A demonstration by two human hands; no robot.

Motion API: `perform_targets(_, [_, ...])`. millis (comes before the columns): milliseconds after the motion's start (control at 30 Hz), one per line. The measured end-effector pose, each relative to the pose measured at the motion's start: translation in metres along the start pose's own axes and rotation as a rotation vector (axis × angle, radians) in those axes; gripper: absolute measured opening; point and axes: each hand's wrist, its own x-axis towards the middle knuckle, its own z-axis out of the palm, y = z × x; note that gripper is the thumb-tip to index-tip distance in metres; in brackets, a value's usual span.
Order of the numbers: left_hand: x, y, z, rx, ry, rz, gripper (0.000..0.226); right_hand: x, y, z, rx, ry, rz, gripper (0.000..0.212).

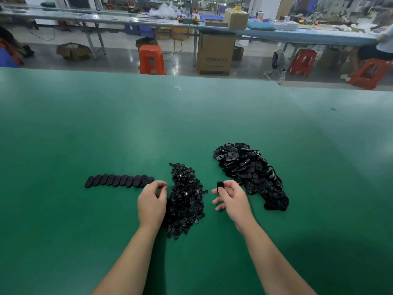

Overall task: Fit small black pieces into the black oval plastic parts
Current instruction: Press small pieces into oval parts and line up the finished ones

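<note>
— What have you got in each hand?

— My right hand [230, 198] pinches one oval [220, 185] between thumb and forefinger, held up on edge above the table [85, 128]; the other fingers are spread loose. My left hand [152, 200] has its fingertips curled together near the end of the row [119, 180]. It may be nipping a small piece, but I cannot tell; anything there is hidden.

— Where's the stock?

— Small pieces lie in a heap [187, 201] between my hands. Unfitted ovals sit in a pile [251, 173] just beyond my right hand. The row, overlapping like tiles, runs off to the left.

— How do they handle?

— I'd judge them light, stiff and smooth, moulded plastic that could slip from a pinch. The oval is best taken by its long edges, leaving the hollow face free. A small piece wants a fingertip nip at its rim, then a square press so it seats without cocking.
</note>
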Motion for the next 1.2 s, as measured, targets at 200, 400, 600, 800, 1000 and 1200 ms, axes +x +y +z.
perform_targets(200, [0.001, -0.003, 0.002, 0.003, -0.011, 0.017, 0.017, -0.007, 0.022, 0.007, -0.082, 0.048, -0.089, 0.021])
perform_targets(400, [0.003, 0.000, 0.001, -0.062, -0.036, -0.067, 0.019, -0.004, 0.022, 0.004, -0.086, 0.036, -0.071, 0.035])
perform_targets(600, [0.008, 0.018, -0.005, -0.150, -0.039, -0.086, 0.017, -0.006, 0.022, 0.005, -0.100, 0.035, -0.084, 0.019])
perform_targets(800, [-0.013, 0.062, 0.019, -0.138, -0.293, 0.114, 0.025, -0.009, 0.022, 0.006, -0.030, 0.042, -0.100, 0.020])
perform_targets(1000, [-0.026, 0.081, 0.047, -0.136, -0.437, 0.023, 0.010, -0.009, 0.021, 0.007, -0.065, 0.040, -0.105, 0.030])
perform_targets(1200, [-0.024, 0.088, 0.050, -0.109, -0.462, -0.028, 0.009, -0.009, 0.022, 0.006, -0.060, 0.050, -0.092, 0.022])
